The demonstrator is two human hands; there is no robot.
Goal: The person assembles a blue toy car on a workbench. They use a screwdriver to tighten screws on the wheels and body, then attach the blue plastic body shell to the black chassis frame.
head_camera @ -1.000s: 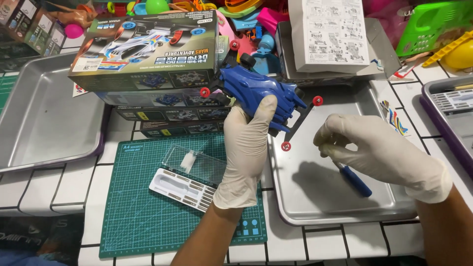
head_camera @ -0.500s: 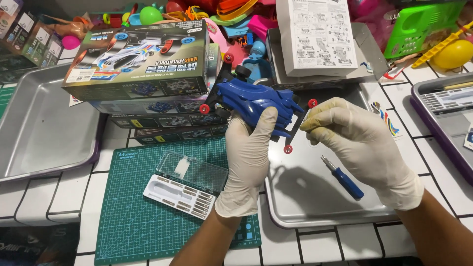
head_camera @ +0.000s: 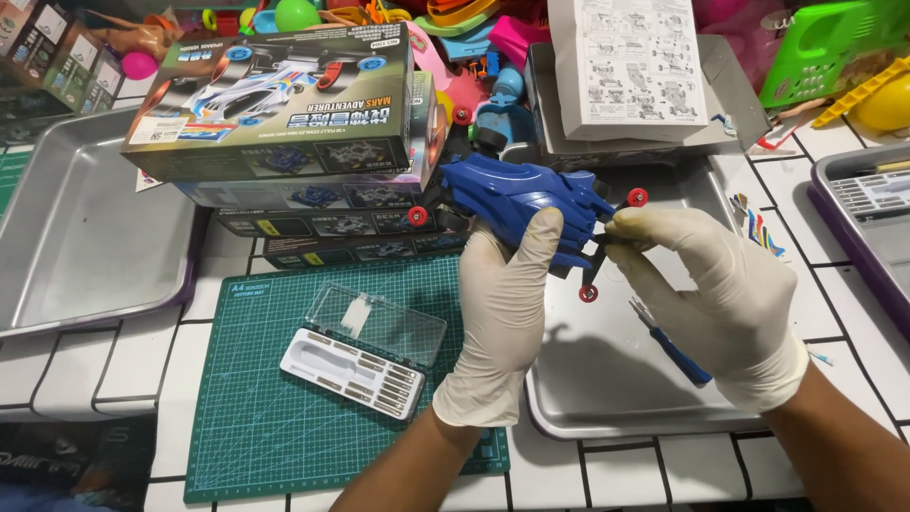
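Blue toy car (head_camera: 517, 201) lies crosswise; left hand (head_camera: 502, 313), right hand (head_camera: 716, 294) both clamped on it.

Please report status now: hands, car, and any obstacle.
Left hand grips blue toy car. Right hand pinches its rear end. Car held above metal tray. Blue screwdriver lies on tray.

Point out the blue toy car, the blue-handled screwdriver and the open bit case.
blue toy car (head_camera: 517, 194): head view, on the top of its body shell.
blue-handled screwdriver (head_camera: 684, 358): head view, on its blue handle, lying in the tray.
open bit case (head_camera: 355, 372): head view, on the white base holding the bits.
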